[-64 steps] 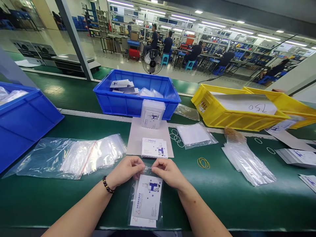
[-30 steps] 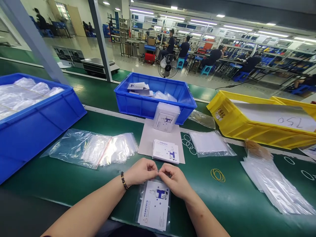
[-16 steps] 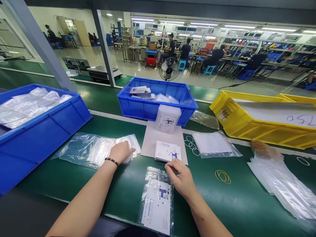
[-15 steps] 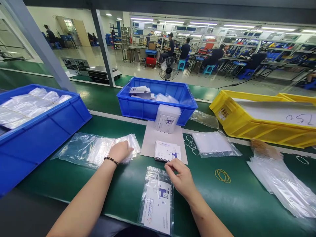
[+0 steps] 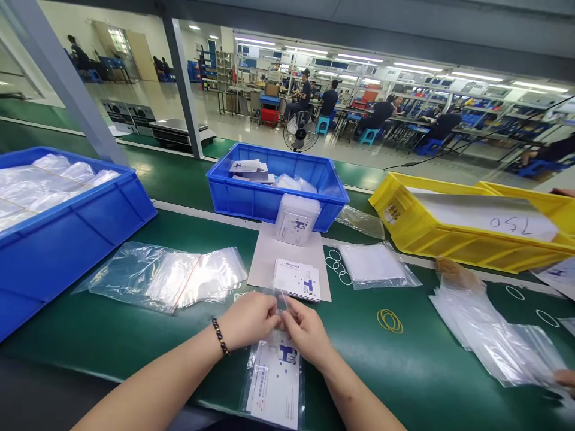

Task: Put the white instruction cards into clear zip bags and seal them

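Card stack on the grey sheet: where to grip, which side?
Likely from above on the near side, grip across its two side edges: the card stack lies flat on the grey sheet, so only its edges are free, and a bagged pack crowds the far side. The right hand, pinching a clear bag with the left hand, is nearest.

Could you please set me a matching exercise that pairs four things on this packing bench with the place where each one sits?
Things:
1. clear bag
2. yellow rubber bands
3. stack of printed cards
4. white sheet with handwritten digits

Places:
A. in the yellow bin
B. on the grey sheet
C. pinched between the left hand and the right hand
D. directly on the green belt

Pairs: 1-C, 2-D, 3-B, 4-A.
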Tool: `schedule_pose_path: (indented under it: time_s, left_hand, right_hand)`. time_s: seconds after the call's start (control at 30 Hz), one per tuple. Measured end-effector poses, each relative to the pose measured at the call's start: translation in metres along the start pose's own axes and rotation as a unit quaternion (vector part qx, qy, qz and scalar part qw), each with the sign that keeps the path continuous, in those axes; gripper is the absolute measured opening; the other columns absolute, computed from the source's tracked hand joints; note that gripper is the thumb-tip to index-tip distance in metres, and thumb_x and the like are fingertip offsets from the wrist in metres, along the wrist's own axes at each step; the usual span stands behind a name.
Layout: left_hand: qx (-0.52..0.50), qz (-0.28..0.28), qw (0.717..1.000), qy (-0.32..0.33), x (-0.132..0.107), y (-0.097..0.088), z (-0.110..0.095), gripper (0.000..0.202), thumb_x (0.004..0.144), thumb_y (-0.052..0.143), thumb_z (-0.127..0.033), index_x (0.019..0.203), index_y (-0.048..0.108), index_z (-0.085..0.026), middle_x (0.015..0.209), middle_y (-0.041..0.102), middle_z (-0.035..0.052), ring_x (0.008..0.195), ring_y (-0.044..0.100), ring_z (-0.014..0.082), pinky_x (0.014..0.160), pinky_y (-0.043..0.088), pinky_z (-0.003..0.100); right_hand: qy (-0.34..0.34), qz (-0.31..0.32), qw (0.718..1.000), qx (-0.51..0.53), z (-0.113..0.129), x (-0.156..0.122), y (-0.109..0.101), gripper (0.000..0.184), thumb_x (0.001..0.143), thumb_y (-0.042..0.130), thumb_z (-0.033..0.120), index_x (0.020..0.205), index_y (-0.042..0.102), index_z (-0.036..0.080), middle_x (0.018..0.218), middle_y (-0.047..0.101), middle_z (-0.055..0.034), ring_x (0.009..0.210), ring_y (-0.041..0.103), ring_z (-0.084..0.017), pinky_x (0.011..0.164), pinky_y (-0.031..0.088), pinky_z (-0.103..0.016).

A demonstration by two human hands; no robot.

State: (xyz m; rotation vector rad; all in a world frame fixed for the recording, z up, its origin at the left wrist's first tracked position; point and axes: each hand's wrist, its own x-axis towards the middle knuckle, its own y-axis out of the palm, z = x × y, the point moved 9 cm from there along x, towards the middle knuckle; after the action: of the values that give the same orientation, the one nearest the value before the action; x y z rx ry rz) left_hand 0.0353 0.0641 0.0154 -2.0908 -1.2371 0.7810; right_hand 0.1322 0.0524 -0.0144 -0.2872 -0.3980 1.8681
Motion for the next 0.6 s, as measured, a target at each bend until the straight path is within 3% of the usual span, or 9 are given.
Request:
schedule_pose_path:
  time_s: [0.1,0.23,0.33,0.47,0.6]
  left_hand:
    - [-0.108,0.004,0.994,-0.012,0.007,0.012,0.002,0.030,0.075,0.045,-0.038,0.053,0.043,-0.018,0.053,0.046,-0.0013,0.052,0.039,0.0128,0.049,0.025,0.024]
    - [-0.271,-0.035,0.962,-0.019,0.015,0.012,0.009,0.039,0.076,0.039,-0.048,0.051,0.040,-0.017,0.049,0.041,-0.0026,0.050,0.037,0.0114,0.051,0.030,0.024]
    - [-0.330,-0.047,0.942,-0.031,0.016,0.015,0.014,0.037,0.073,0.042,-0.044,0.048,0.040,-0.017,0.048,0.041,-0.0027,0.048,0.036,0.0104,0.050,0.030,0.023]
    - [-0.362,-0.042,0.931,-0.013,0.016,0.020,0.015,0.030,0.069,0.050,-0.041,0.053,0.047,-0.016,0.051,0.043,-0.0031,0.050,0.037,0.0103,0.051,0.030,0.022]
    - [-0.293,-0.042,0.955,0.015,0.014,0.022,0.011,0.029,0.073,0.045,-0.036,0.052,0.041,-0.017,0.052,0.042,-0.0028,0.052,0.037,0.0109,0.052,0.028,0.023]
  right_hand:
    - [-0.106,-0.069,0.976,-0.178,0.014,-0.004,-0.009,0.040,0.084,0.033,0.020,0.117,0.054,0.014,0.097,0.065,-0.0117,0.087,0.063,-0.023,0.073,0.051,-0.034]
    - [-0.175,-0.072,0.939,-0.288,0.023,-0.007,-0.001,0.045,0.083,0.027,0.013,0.124,0.047,0.009,0.090,0.067,-0.0131,0.075,0.064,-0.022,0.061,0.052,-0.032]
    - [-0.178,-0.087,0.942,-0.269,0.032,-0.007,-0.003,0.040,0.082,0.035,0.016,0.118,0.050,0.011,0.088,0.066,-0.0117,0.072,0.062,-0.020,0.061,0.050,-0.030]
    - [-0.124,-0.097,0.971,-0.177,0.037,-0.003,-0.015,0.017,0.079,0.046,0.023,0.080,0.062,0.017,0.066,0.058,-0.0035,0.055,0.053,-0.013,0.051,0.043,-0.023]
    - [-0.109,-0.095,0.976,-0.165,0.033,0.000,-0.016,0.029,0.082,0.038,0.022,0.055,0.049,0.017,0.053,0.048,0.0006,0.048,0.044,-0.010,0.045,0.035,-0.020]
